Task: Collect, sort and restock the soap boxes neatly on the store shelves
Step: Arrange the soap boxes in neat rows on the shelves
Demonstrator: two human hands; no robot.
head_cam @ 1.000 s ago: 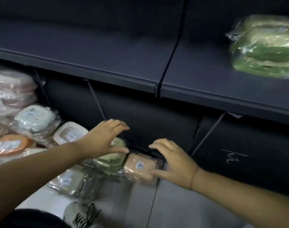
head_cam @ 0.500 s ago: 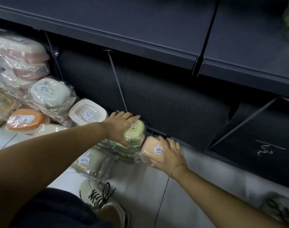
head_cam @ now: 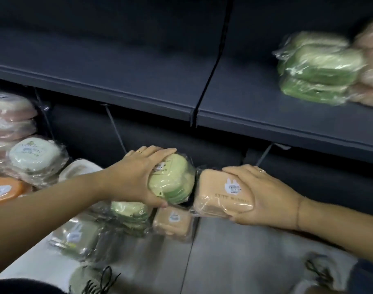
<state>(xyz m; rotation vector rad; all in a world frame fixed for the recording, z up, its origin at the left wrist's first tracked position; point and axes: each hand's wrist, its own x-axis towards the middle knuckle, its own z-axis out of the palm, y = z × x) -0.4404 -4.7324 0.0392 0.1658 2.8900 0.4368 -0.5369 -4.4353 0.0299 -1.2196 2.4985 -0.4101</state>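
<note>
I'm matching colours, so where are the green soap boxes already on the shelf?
In the head view, upper right: the wrapped green soap boxes sit on the right section of the shelf, beside a pink stack on their right.

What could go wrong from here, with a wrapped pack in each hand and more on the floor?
1. The left hand grips the green pack and the right hand the peach pack through slick plastic wrap; either could slip during the lift.
2. The green stack on the shelf stands beside a pink stack; careless adding might topple it.
3. A loose peach box lies near the shoe and could be stepped on.
</note>
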